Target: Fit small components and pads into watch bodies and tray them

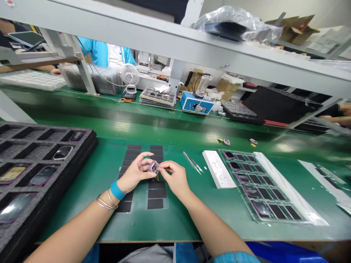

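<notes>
Taking the small purple-rimmed device (pixel 153 168) as our clock's centre, we see it between the thumb and fingers of the left hand (pixel 135 171), which close on it from nine o'clock. The right hand (pixel 175 178) comes in from about three, its thumb and forefinger pinched together on the device's near edge (what part they grip is too small for us to tell). Beneath, the green work surface (pixel 90 175) carries rows of black rectangles (pixel 157 194). Towards three o'clock lie tweezers (pixel 192 163), then a white block (pixel 218 168) and a clear tray (pixel 249 201); at nine sits a black foam tray (pixel 82 156). Farther off, we find a person in a blue jacket (pixel 100 53) at eleven, a white fan (pixel 129 74) between eleven and twelve, and a blue box (pixel 196 103) past one.
</notes>
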Action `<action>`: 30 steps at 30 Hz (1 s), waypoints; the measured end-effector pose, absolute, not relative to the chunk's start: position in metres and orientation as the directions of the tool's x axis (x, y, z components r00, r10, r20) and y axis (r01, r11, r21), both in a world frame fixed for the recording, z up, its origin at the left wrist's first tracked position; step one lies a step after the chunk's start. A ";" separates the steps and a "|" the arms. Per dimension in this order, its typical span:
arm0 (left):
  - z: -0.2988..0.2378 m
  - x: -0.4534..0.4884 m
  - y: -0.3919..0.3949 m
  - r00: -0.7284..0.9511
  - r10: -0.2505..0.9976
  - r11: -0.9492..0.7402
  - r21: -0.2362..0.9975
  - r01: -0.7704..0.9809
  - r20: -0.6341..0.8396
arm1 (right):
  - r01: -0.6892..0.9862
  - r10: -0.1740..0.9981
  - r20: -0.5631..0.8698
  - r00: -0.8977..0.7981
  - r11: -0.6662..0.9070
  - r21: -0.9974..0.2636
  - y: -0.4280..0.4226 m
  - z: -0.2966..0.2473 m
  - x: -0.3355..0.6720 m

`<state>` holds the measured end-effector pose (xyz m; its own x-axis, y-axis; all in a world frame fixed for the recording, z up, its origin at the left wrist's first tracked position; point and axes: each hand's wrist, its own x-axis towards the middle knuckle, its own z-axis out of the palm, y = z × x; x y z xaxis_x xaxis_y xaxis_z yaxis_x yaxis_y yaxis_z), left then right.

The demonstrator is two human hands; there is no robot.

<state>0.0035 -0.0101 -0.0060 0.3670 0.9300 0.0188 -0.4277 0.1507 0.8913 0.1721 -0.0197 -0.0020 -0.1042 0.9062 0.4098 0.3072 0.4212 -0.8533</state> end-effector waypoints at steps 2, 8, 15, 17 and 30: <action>-0.008 0.004 -0.010 0.361 0.932 0.145 0.892 -0.427 0.021 | 0.412 0.845 0.512 -0.154 0.526 -0.744 -0.021 -0.003 0.172; -0.008 0.005 -0.011 0.351 0.936 0.182 0.873 -0.453 -0.014 | 0.487 0.798 0.551 -0.244 0.592 -0.642 -0.022 -0.003 0.172; -0.002 0.001 -0.011 0.395 0.919 0.217 0.813 -0.540 0.017 | 0.002 0.970 0.213 -0.119 0.215 -0.977 -0.016 0.000 0.174; -0.002 -0.001 -0.010 0.402 0.915 0.220 0.801 -0.556 0.027 | -0.101 0.968 0.156 -0.198 0.138 -0.985 -0.016 0.000 0.172; -0.004 -0.001 -0.011 0.485 0.873 0.264 0.784 -0.561 0.053 | 0.056 0.900 0.415 -0.132 0.425 -0.904 -0.025 0.005 0.170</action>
